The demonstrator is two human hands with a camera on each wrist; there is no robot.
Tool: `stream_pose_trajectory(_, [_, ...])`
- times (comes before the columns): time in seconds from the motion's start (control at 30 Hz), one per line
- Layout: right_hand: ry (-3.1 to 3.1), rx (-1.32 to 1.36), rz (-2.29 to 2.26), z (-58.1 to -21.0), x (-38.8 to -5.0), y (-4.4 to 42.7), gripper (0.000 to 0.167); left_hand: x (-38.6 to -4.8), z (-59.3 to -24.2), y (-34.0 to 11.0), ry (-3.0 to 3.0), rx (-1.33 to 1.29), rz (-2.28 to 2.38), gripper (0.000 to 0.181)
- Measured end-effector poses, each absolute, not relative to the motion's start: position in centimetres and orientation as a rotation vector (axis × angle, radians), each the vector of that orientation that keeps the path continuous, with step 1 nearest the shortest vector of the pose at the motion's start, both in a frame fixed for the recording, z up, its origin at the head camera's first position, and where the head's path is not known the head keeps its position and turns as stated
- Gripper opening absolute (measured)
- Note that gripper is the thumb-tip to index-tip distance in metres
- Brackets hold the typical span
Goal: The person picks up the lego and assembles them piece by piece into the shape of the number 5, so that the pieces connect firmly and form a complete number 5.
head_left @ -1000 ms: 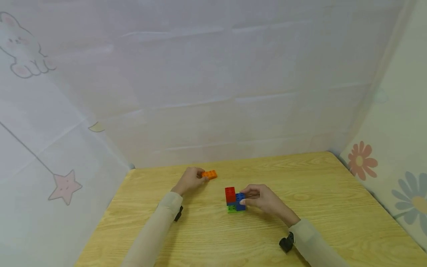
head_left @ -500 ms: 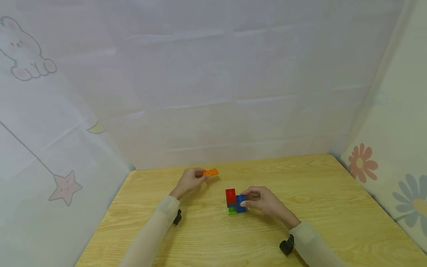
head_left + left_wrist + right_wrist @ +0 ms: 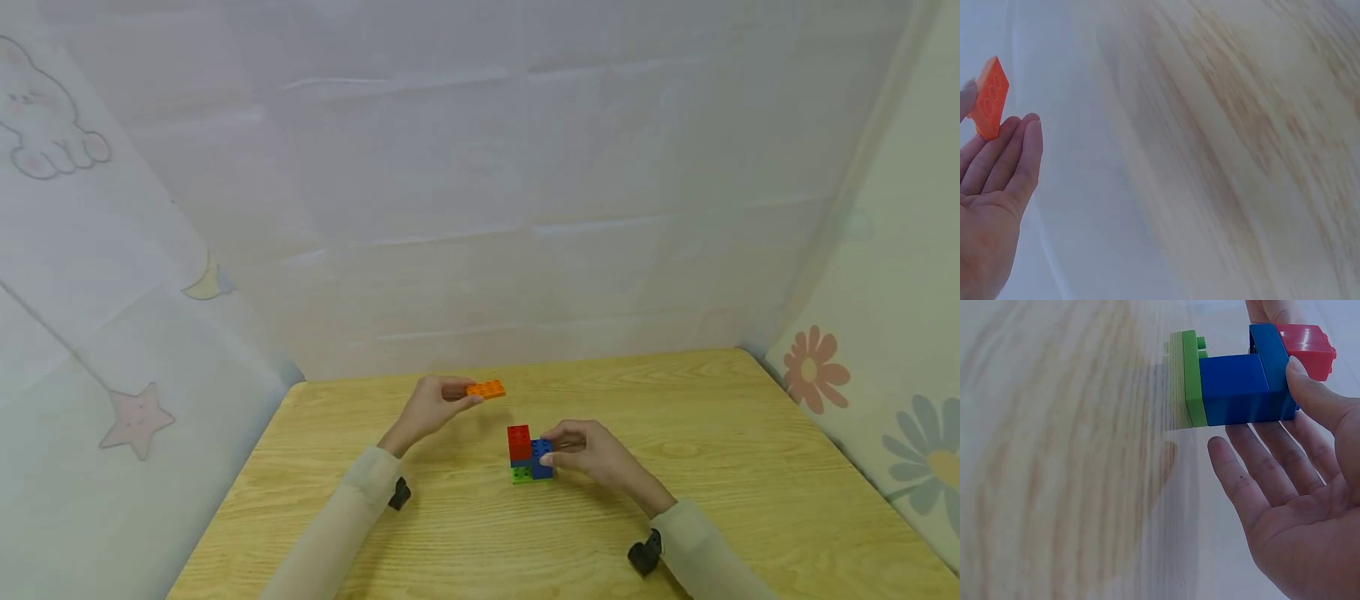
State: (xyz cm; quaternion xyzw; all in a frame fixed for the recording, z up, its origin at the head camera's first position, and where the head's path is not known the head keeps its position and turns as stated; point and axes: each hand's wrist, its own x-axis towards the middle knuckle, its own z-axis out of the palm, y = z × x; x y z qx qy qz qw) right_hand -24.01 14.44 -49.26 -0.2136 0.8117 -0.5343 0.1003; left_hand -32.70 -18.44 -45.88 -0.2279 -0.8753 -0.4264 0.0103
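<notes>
An orange building brick (image 3: 489, 389), flat and studded, is pinched between the thumb and fingers of my left hand (image 3: 429, 410). It hangs above the table behind the brick stack, and the left wrist view shows the orange brick (image 3: 992, 97) on edge at the fingertips. My right hand (image 3: 596, 454) grips the blue bricks (image 3: 541, 460) of the stack from the right side. Beneath them lies a light green plate (image 3: 521, 476), and a red brick (image 3: 518, 442) sits on top at the left. In the right wrist view, thumb and fingers straddle the blue bricks (image 3: 1235, 387).
The wooden table (image 3: 450, 533) spreads around the hands, and its far edge meets a pale cloth backdrop (image 3: 480, 208). Printed cloth walls stand at left and right. A black wrist device (image 3: 645, 552) sits at the right cuff, another (image 3: 400, 493) at the left.
My left hand has lifted the orange brick off the table and carried it slightly to the right. My right hand keeps its hold on the stack, which stays in place.
</notes>
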Motion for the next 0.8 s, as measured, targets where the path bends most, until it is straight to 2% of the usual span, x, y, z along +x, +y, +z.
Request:
stream_pose_trajectory(0.27, [2.384, -0.629, -1.590, -49.3, -24.2, 14.5, 0.037, -30.8, -44.3, -17.2, -2.711, -0.781, -1.430, 0.046])
stream_pose_trajectory(0.53, [2.379, -0.614, -1.595, -49.2, -24.1, 14.6, 0.037, -29.3, -43.2, -15.8, -2.679, -0.956, -1.480, 0.045])
stream_pose_trajectory(0.8, [2.375, -0.618, -1.600, -49.2, -24.2, 14.6, 0.037, -28.3, -42.7, -14.9, -2.687, -0.997, -1.515, 0.043])
